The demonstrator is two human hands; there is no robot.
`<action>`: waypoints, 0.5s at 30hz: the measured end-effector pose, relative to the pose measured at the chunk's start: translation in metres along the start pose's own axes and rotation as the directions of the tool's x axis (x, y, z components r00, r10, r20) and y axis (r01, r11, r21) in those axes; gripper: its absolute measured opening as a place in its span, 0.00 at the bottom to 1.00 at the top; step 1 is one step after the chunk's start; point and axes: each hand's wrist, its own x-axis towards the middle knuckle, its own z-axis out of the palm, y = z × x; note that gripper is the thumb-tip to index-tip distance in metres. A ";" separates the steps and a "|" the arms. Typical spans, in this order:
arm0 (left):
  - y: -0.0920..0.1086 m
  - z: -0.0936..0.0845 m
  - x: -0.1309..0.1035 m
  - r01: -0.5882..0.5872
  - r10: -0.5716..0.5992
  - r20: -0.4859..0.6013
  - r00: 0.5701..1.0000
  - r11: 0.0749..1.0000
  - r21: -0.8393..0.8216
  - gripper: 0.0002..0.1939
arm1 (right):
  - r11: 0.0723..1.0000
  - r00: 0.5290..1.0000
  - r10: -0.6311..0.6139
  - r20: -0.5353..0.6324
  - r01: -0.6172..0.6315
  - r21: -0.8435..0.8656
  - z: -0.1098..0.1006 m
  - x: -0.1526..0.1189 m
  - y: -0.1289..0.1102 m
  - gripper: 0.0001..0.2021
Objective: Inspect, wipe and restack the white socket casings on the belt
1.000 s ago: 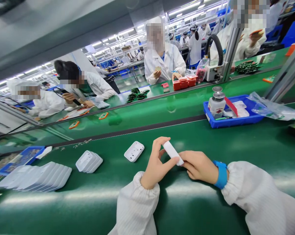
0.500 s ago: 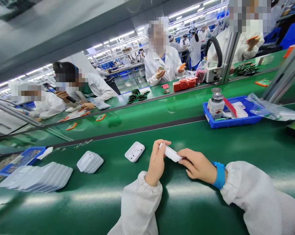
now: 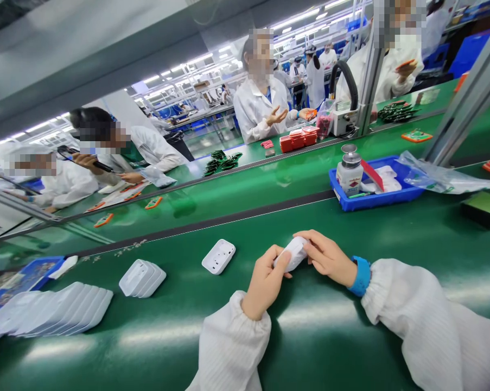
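Between my two hands, just above the green bench, is a white plastic housing (image 3: pixel 292 254), held tilted. My left hand (image 3: pixel 268 277) grips its near left side with the thumb on top. On its right side, the fingers of my right hand (image 3: pixel 328 257) are closed, with a blue band at the wrist. To the left of my hands a similar white plastic shell (image 3: pixel 219 256) lies on the bench, small holes in its face showing. Farther left lean a short stack of white shells (image 3: pixel 142 278) and a longer row of white shells (image 3: pixel 61 308).
A blue tray (image 3: pixel 379 202) with a metal-topped bottle (image 3: pixel 349 172), a red piece and white cloth stands at the back right. Beside it lies a clear plastic bag (image 3: pixel 444 176). Across the green belt (image 3: pixel 212 198), co-workers in white coats handle orange-edged parts.
The housing has been turned so a broader face shows, and my left thumb now lies over it. The view has shifted slightly. A far co-worker's hand has opened.
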 end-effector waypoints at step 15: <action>0.007 0.014 -0.011 0.013 0.017 0.243 0.970 0.992 -0.122 0.16 | 0.957 0.983 0.143 0.114 -0.167 0.239 -0.003 0.000 -0.018 0.21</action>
